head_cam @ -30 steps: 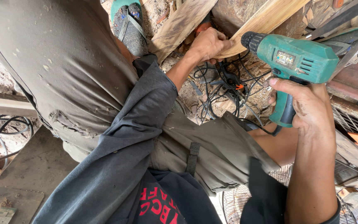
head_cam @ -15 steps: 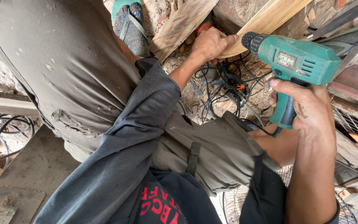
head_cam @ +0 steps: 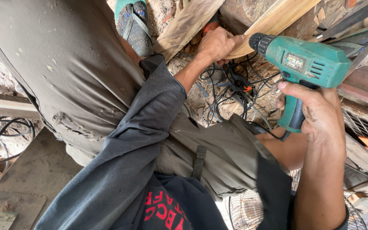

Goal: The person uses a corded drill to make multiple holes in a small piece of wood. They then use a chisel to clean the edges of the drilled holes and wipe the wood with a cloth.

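At about two o'clock from the middle of my view sits the green drill (head_cam: pixel 305 64), held off the ground with its chuck pointing toward ten o'clock. My right hand (head_cam: pixel 316 110) is closed around its dark pistol grip, one finger laid up near the trigger. I judge the drill fairly heavy toward its front, hard-shelled and rigid, with a grip that should not slip even in a dusty palm; that handle is the right place to hold it, low enough to balance the body above.

Just beyond the chuck, at twelve o'clock, my left hand (head_cam: pixel 216 42) is wrapped over the edge of a pale wooden plank (head_cam: pixel 273 19). The wood looks stiff, light for its length, rough rather than slick, so a hold near its end, clear of the chuck, seems best.

Beside it at eleven o'clock lies a second plank (head_cam: pixel 184 25), and beneath both a tangle of black cables (head_cam: pixel 231 91) on dusty ground. Further out, at ten o'clock, my foot rests in a green sandal (head_cam: pixel 133 23). Wire mesh (head_cam: pixel 363 127) shows at three o'clock.
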